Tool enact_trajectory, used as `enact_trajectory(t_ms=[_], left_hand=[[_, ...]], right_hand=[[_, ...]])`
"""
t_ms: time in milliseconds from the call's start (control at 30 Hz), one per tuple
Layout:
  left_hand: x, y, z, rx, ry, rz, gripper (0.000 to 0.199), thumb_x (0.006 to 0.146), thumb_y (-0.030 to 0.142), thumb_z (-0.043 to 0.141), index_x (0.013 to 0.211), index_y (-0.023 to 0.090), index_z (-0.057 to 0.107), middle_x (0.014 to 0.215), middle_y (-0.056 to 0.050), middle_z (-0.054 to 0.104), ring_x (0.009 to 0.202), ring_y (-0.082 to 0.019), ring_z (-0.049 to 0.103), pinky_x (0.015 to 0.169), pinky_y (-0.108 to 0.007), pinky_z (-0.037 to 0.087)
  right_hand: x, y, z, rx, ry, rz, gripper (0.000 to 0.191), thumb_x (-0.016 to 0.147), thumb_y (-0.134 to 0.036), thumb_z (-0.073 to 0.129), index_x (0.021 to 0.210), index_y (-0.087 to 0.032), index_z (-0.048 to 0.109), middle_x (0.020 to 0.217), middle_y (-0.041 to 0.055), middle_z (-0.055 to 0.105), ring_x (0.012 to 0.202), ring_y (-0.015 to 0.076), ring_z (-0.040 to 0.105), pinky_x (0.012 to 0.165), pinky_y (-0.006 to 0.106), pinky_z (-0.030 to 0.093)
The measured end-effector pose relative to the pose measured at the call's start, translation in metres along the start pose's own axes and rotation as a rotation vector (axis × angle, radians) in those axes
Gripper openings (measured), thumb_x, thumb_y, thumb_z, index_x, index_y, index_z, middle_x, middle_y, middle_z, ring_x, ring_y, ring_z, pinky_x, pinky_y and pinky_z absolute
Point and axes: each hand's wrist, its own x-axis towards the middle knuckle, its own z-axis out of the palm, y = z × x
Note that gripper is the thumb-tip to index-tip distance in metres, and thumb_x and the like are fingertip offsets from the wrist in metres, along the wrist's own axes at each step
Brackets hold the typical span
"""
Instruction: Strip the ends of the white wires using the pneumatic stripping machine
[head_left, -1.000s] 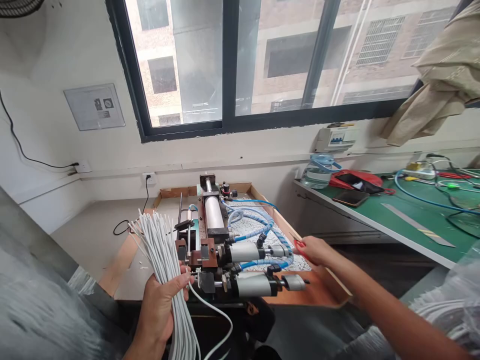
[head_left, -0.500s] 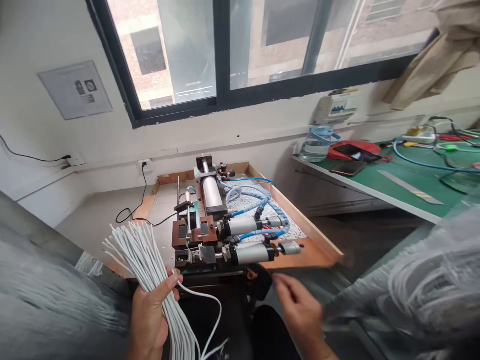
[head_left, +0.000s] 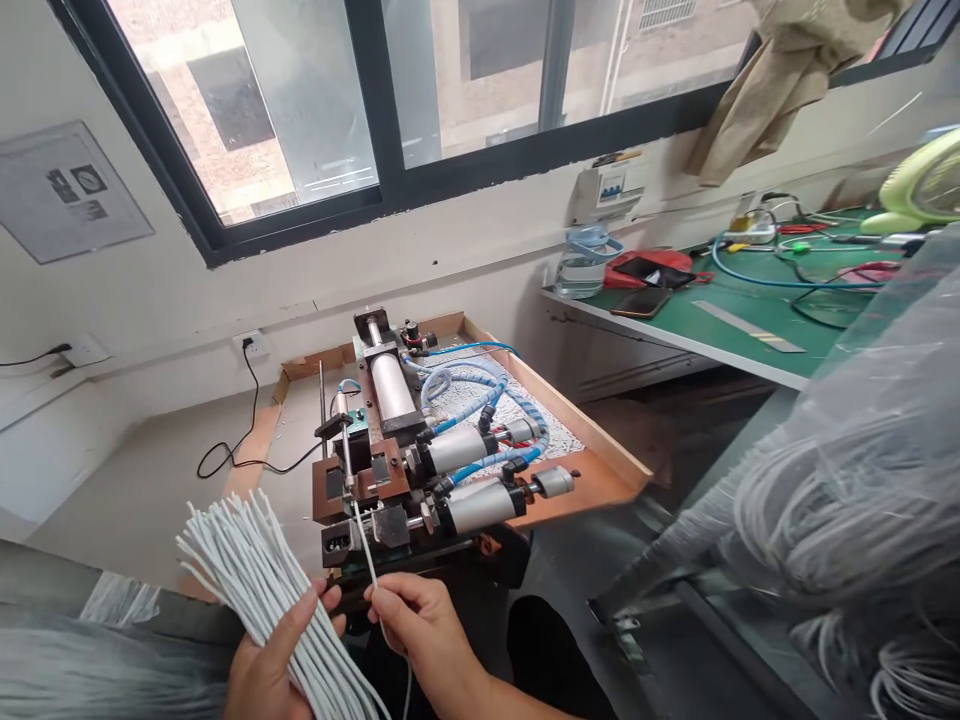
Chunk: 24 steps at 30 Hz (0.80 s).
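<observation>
My left hand (head_left: pixel 279 655) is wrapped round a thick bundle of white cables (head_left: pixel 247 570), whose cut ends fan out to the upper left. A single white cable (head_left: pixel 366 550) is pinched between the thumb and fingers of my right hand (head_left: pixel 420 625). Its tip points up into the jaw area of a pneumatic machine (head_left: pixel 390 390), between the brown blocks at the front. Whether the tip touches the jaws I cannot tell. Silver air cylinders (head_left: pixel 480 507) lie to the right of those jaws.
The machine stands on a table with a wooden rim (head_left: pixel 555 400) and white scraps behind it. Plastic-wrapped cable coils (head_left: pixel 825 500) hang at the right. On a green bench (head_left: pixel 667 330) are a phone (head_left: pixel 641 302), a water jug (head_left: pixel 583 265) and a ruler (head_left: pixel 750 327).
My right hand has come from the right to the machine's front and now holds one cable up to the jaws. The view has turned right; the bundle stays in my left hand.
</observation>
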Motion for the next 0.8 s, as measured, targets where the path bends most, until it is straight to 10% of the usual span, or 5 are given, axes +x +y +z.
enact_trajectory(t_ms=[567,800], left_hand=[[0.003,-0.006,-0.004,0.091,0.049,-0.087,0.019,0.047,0.022,0.076,0.061,0.014,0.064,0.059,-0.006,0.068,0.055,-0.021,0.062,0.055,-0.029,0.05],[-0.004,-0.02,-0.004,0.153,0.008,0.032,0.017,0.047,0.022,0.076,0.058,0.017,0.065,0.052,-0.002,0.066,0.048,-0.018,0.059,0.048,-0.027,0.047]], right_hand=[[0.02,-0.009,0.013,0.428,0.102,0.383,0.025,0.057,-0.031,0.068,0.065,-0.009,0.06,0.05,-0.0027,0.048,0.037,0.001,0.028,0.037,0.016,0.011],[0.019,-0.012,0.016,0.407,-0.052,0.39,0.028,0.06,-0.036,0.066,0.065,-0.009,0.06,0.045,-0.0061,0.042,0.036,0.0021,0.031,0.037,0.016,0.018]])
